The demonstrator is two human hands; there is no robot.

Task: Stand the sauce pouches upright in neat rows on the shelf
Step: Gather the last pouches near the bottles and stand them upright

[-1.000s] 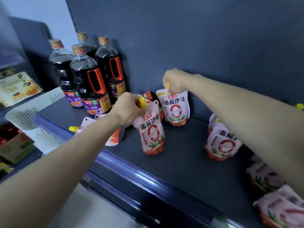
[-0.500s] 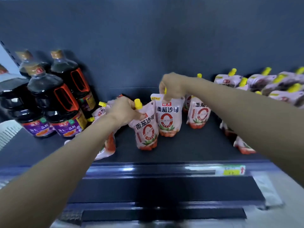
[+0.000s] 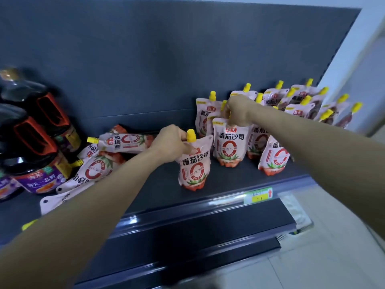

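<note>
My left hand grips the top of a white and red sauce pouch just below its yellow cap, and the pouch stands upright on the dark shelf. My right hand pinches the top of a second pouch, upright a little further back and to the right. Behind and right of it several pouches stand in rows. To the left, several fallen pouches lie in a heap.
Large dark soy sauce bottles with orange handles stand at the left end of the shelf. A price tag sits on the shelf's front rail. The grey back panel rises behind, and a lower shelf juts out below.
The view has swung to the right, bringing the rows of standing pouches into sight. Both hands still hold the same two pouches, which now stand slightly further apart.
</note>
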